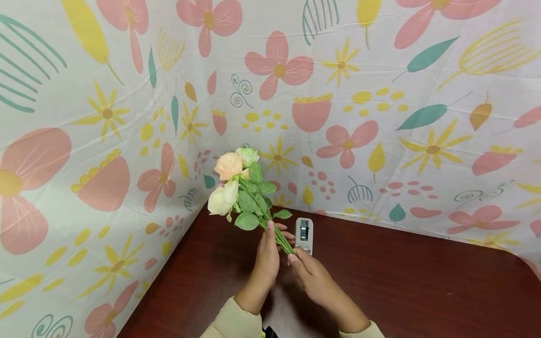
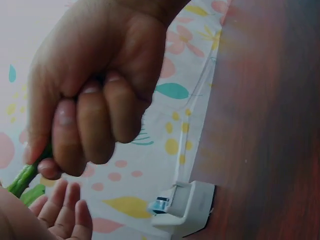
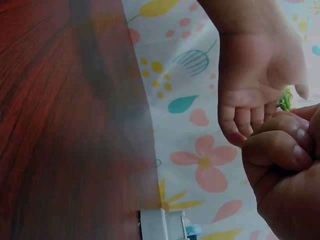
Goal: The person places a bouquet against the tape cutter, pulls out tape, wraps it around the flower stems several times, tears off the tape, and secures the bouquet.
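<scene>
A small bunch of roses [image 1: 228, 176], one peach and the others cream and pale green, leans up to the left with its green leaves and stems. My right hand [image 1: 314, 277] grips the lower stem ends, its fingers curled in a fist in the right wrist view. My left hand [image 1: 267, 258] lies alongside the stems higher up, with its fingers extended and loosely bent in the right wrist view. The stems [image 1: 283, 238] cross its palm side. In the left wrist view a bit of green stem [image 2: 22, 180] shows between the right fist and the left hand.
A white device [image 1: 304, 234] with a dark window stands on the dark red wooden table [image 1: 401, 281], just behind the hands. Floral-patterned cloth [image 1: 380, 117] hangs behind and along the left side. A small black object [image 1: 269, 332] shows at the bottom edge by the left sleeve.
</scene>
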`<state>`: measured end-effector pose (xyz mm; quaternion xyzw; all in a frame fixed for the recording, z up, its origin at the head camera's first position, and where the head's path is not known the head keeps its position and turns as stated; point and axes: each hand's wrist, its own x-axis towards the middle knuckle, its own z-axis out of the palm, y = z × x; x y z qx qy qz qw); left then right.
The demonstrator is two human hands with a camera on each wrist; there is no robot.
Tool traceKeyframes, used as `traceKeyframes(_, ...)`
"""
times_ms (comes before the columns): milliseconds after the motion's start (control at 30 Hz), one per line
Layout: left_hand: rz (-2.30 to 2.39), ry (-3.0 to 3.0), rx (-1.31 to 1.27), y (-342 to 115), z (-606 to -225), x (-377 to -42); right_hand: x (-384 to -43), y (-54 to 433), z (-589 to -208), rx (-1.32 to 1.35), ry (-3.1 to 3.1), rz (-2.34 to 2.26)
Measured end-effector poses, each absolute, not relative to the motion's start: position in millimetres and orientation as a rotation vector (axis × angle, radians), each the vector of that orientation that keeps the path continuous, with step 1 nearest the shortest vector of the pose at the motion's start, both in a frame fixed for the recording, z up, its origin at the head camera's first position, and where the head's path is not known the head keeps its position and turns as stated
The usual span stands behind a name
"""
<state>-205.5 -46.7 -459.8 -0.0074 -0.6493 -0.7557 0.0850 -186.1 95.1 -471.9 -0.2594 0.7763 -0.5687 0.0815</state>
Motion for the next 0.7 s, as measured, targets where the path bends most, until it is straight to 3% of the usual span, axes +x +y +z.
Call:
traceKeyframes(200,-2.169,-2.134,0.0,-59.2,-456.2,-202.0,-186.8,100.1,-471.8,-0.707,2.327,-1.71)
traceKeyframes(400,-1.918,-2.503,-0.158,-81.6,-448.5,-194.7,-187.1,107.5,-471.0,-0.686,2.269,-1.744)
traceKeyframes(700,-1.677,-2.594,-0.334,-101.7,-432.1,-180.9,-188.1,117.9,-467.5,-0.667,2.416,-1.6)
